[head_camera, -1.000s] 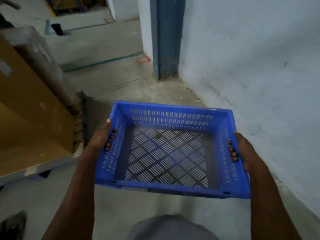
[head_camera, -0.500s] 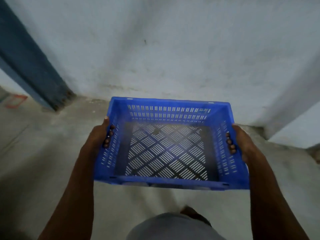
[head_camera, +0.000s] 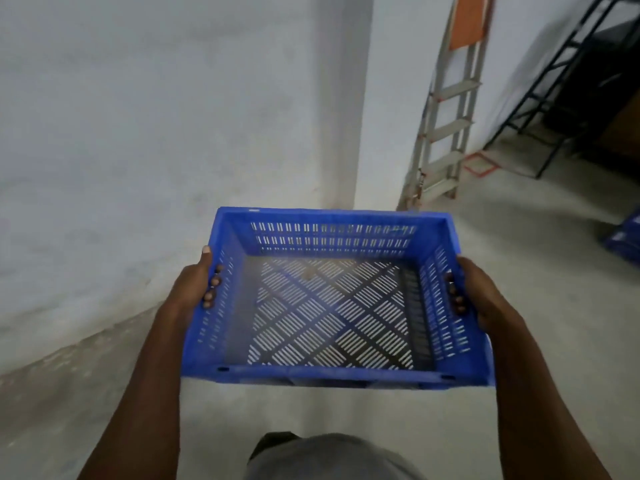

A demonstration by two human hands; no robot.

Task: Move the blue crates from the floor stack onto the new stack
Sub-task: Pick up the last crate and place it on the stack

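Observation:
An empty blue slotted crate [head_camera: 332, 233] is held level in front of me, above the concrete floor. My left hand [head_camera: 194, 285] grips its left side wall, fingers hooked through the handle slot. My right hand [head_camera: 481, 292] grips the right side wall the same way. At the far right edge, part of more blue crates [head_camera: 625, 239] shows on the floor, mostly cut off by the frame.
A white wall [head_camera: 156, 133] runs along the left and ends at a corner ahead. A folded metal ladder [head_camera: 446, 112] leans against the wall beyond it. A dark metal rack [head_camera: 568, 81] stands at the back right. Red tape [head_camera: 479, 164] marks the floor.
The view has swung to the right with the crate still in both hands. The blue door frame has gone out of view; the ladder, the rack and the blue crates at right have appeared.

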